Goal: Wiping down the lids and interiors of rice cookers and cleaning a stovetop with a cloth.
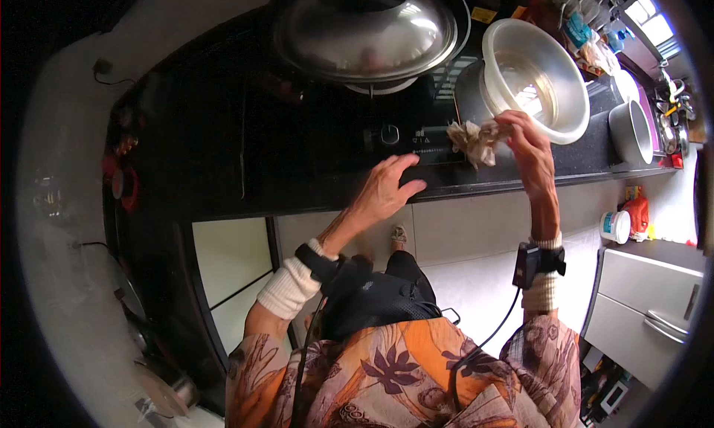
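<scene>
My right hand (527, 141) grips a crumpled brownish cloth (473, 142), which hangs over the front of the black countertop (189, 166). Right beside its fingers is a large whitish plastic basin (566, 71), tilted, with a grey pot-like vessel (470, 96) partly hidden under its left side. Over the counter's front edge my left hand (385, 189) holds nothing, its thumb and fingers apart. Just beyond it lies the lit touch panel (421, 141) of a black glass cooktop. A wok with a domed steel lid (368, 48) stands at the back.
A light grey pot (633, 132) stands farther right, near the counter edge. Bags and utensils crowd the back right. To the far left sits a red object (125, 185). Below the counter are cabinet doors; a white cabinet (641, 305) with a white tub (615, 227) is behind, at right.
</scene>
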The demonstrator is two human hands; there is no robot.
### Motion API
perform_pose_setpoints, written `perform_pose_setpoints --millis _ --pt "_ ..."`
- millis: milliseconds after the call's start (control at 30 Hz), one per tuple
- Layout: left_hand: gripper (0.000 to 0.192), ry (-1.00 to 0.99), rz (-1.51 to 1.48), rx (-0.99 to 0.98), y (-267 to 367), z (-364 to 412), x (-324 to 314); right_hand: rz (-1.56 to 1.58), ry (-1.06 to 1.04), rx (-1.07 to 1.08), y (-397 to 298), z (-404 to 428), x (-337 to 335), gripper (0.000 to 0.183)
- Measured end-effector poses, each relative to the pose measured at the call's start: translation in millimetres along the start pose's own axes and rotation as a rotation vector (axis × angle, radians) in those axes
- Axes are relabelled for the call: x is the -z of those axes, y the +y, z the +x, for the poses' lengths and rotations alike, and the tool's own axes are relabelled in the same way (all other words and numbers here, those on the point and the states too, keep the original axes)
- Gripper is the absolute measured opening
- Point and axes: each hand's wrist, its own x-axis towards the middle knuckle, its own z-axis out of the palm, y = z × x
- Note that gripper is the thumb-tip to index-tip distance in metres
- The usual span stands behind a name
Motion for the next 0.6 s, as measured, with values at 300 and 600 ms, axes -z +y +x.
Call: perform_pose_setpoints --millis 300,600 --pt "0.062 0.077 -0.173 -0.18 6.1 35.0 -41.7 0.374 0.034 0.209 -93.1 -10.0 -29.2 0.037" --pt "0.011 0.153 -0.497 -0.159 41.2 47.0 -25.8 -0.674 0.518 0.354 -119.6 -9.6 -2.6 0.045"
